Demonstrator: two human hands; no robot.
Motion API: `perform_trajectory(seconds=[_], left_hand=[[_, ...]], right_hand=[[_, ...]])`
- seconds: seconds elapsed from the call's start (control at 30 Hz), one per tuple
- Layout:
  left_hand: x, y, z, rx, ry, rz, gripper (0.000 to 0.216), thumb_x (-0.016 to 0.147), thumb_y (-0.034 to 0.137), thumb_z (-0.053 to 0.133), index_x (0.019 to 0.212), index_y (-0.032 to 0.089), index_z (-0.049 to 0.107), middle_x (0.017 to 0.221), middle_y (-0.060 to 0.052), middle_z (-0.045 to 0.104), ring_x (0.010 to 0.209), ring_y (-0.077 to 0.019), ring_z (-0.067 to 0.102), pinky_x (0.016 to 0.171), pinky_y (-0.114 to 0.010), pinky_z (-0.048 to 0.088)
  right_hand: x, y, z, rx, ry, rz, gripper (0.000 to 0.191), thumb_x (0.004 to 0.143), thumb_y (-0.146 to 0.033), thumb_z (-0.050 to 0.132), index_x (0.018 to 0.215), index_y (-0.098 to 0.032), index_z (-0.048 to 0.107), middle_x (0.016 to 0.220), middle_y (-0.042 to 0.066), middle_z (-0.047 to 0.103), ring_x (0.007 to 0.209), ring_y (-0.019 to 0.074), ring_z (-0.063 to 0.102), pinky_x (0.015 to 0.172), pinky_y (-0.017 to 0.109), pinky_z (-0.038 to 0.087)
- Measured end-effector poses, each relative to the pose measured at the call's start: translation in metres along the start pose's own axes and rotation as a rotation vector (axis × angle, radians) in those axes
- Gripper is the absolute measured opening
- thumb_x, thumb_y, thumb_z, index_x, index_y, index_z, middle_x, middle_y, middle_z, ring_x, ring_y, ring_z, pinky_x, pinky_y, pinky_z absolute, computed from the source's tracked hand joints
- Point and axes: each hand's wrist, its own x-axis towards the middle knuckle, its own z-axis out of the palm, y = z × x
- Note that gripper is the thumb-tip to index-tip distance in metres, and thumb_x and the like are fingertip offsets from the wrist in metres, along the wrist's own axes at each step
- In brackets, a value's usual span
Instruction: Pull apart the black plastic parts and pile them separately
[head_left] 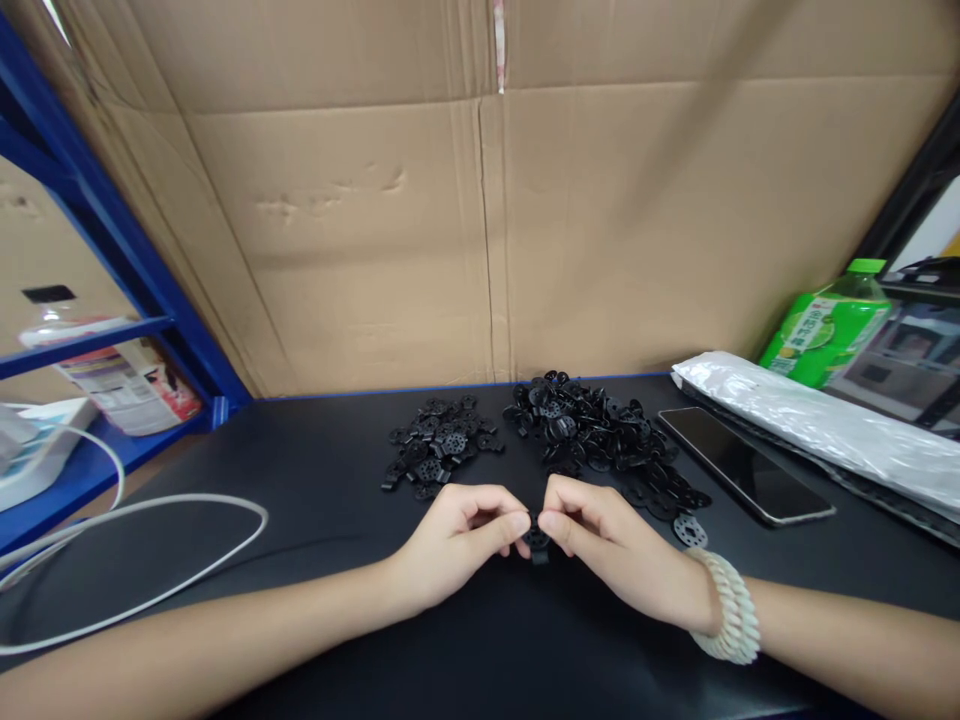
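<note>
Between my two hands is a small round black plastic piece with holes and a short tab (537, 540). My left hand (472, 535) pinches its left side between thumb and fingers. On the other side, my right hand (600, 530) grips it the same way, with a coiled pale band (727, 605) around the wrist. Fingertips hide part of the piece. Beyond my left hand lies a pile of similar perforated black pieces (442, 443). A larger heap of black discs (592, 425) sits behind my right hand, with a single perforated disc (690, 531) near the right wrist.
A phone (746, 465) and a white plastic-wrapped package (817, 410) lie on the black table (315, 450) at right, near a green bottle (825, 325). A white cable (187, 498) loops across the left. Cardboard (360, 240) stands behind; a blue shelf frame (112, 220) borders the left.
</note>
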Motion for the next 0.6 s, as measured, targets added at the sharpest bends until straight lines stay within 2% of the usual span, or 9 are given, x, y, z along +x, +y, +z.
perform_trajectory(seconds=[0.6], left_hand=[[0.0010, 0.0020, 0.0002, 0.029, -0.014, 0.012, 0.032, 0.084, 0.041, 0.060, 0.077, 0.011, 0.067, 0.068, -0.005, 0.067, 0.064, -0.0143, 0.059, 0.061, -0.025, 0.046]], right_hand=[[-0.0010, -0.0026, 0.0018, -0.012, 0.010, 0.017, 0.032, 0.095, -0.034, 0.044, 0.067, -0.019, 0.041, 0.062, -0.005, 0.039, 0.057, 0.0105, 0.035, 0.053, 0.023, 0.030]])
